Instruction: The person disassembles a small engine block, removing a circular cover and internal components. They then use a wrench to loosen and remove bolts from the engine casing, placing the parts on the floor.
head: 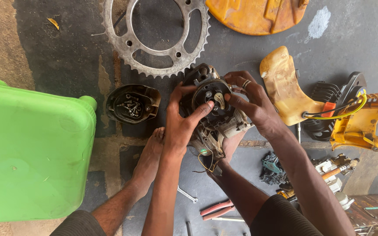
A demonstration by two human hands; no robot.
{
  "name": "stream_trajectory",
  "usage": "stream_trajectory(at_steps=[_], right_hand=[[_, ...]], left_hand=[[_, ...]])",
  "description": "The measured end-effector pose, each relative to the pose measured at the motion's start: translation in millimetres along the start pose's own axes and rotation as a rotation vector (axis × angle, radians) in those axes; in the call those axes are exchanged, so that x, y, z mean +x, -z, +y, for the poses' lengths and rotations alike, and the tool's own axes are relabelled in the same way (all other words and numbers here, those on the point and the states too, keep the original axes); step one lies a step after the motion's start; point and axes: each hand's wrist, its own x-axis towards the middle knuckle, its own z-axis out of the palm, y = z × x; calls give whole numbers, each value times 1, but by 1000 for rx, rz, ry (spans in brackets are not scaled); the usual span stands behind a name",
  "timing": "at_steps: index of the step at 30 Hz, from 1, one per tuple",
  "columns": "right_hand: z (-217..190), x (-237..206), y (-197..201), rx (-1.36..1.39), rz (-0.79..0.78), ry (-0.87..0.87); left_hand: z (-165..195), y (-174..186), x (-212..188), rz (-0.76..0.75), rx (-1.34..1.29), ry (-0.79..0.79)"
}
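the small engine block [213,114] sits held above the concrete floor [66,65], between the person's feet, its long axis running from the far sprocket [156,39] toward the person, round face up. it is dark, greasy metal with a pale centre piece and loose wires hanging at its near end. the left hand [181,122] grasps its side, thumb on the face; the right hand [252,105] grips the opposite rim. its underside is hidden. a green jerrycan [27,148] lies cut off at the left edge.
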Motion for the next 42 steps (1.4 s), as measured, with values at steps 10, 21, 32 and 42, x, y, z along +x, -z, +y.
stream_trajectory(at_steps=[10,21,32,42], right_hand=[[0,-4,0,193,6,-23],[-3,-14,0,239,54,-78],[-9,-10,9,223,65,-79],[-8,-4,14,171,67,-60]], left_hand=[[9,-4,-1,-14,114,18],[16,-6,-3,4,109,62],[26,-8,2,8,144,87],[28,-7,5,-1,156,29]])
